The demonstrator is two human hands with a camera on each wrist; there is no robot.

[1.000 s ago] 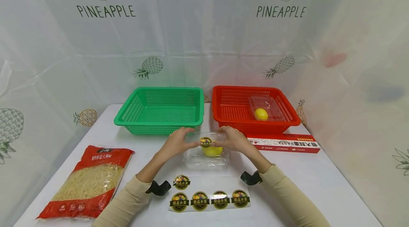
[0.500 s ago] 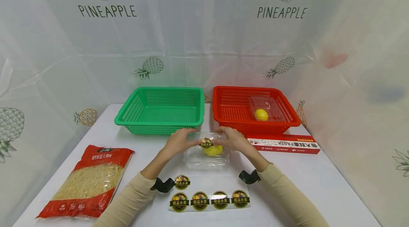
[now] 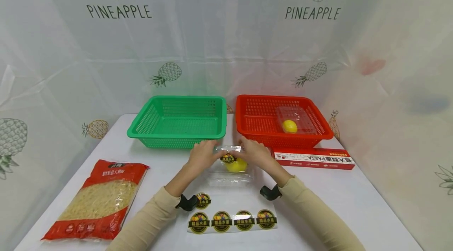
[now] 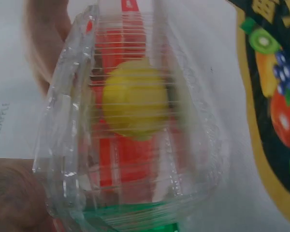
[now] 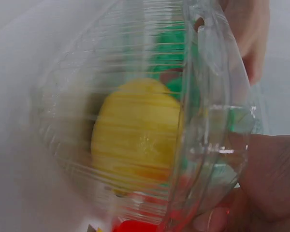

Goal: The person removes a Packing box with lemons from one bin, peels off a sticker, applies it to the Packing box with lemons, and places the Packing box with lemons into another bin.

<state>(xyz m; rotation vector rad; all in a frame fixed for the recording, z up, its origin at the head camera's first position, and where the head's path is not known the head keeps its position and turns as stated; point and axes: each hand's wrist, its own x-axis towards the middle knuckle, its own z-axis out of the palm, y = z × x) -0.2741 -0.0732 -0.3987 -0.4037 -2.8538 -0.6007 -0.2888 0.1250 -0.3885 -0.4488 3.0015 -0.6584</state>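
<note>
at the worktop's (image 3: pixel 354 204) back, the left basket (image 3: pixel 177 136) stands beside the right basket (image 3: pixel 276 138), which holds the rear clamshell (image 3: pixel 302 118) with rear lemon (image 3: pixel 290 126). before them is the front clamshell (image 3: pixel 229 178) with front lemon (image 3: pixel 236 165), pasta bag (image 3: pixel 99 200) to its left, pasta box (image 3: pixel 315 159) right, sticker sheet (image 3: pixel 244 205) nearest.

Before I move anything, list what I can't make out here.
Head: pasta box, left end, behind the right hand.
Head: upper sheet sticker, left edge, behind the left wrist camera.
Left wrist: fruit-printed sticker, remainder, cut off by the right edge.
Right wrist: lemon, skin detail, blurred behind the ribbed clamshell.
</note>
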